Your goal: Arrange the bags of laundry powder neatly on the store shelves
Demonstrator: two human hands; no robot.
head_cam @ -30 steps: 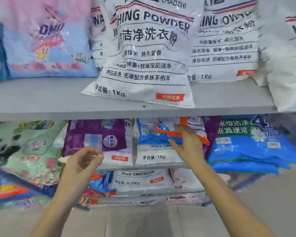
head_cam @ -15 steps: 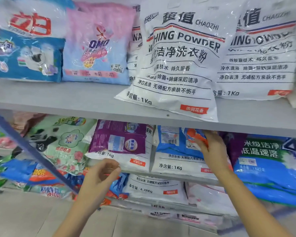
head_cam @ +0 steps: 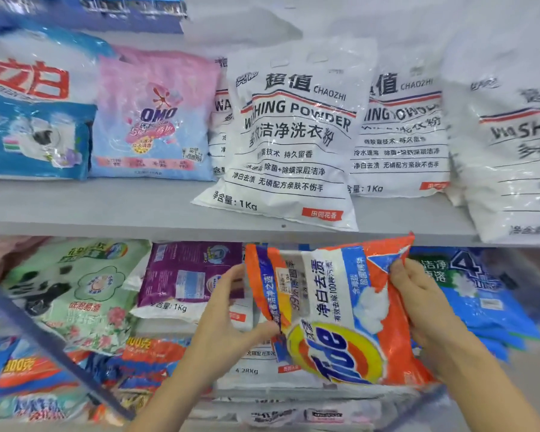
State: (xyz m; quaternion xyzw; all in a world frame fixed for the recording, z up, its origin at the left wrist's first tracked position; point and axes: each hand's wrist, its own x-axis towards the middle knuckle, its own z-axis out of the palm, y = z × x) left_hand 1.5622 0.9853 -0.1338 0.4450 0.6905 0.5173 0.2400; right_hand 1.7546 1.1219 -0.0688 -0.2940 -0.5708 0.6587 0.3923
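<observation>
Across the middle of the frame, a grey shelf (head_cam: 106,210) is loaded with white powder bags (head_cam: 293,145). Below it, at lower centre, an orange bag (head_cam: 340,307) is held tilted, its side edges clasped in the closed grip of left hand (head_cam: 228,322) and right hand (head_cam: 418,300).

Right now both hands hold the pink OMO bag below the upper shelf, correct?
Not the pink OMO bag. The head view shows the left hand and right hand holding the orange Tide bag below the upper shelf.
</observation>
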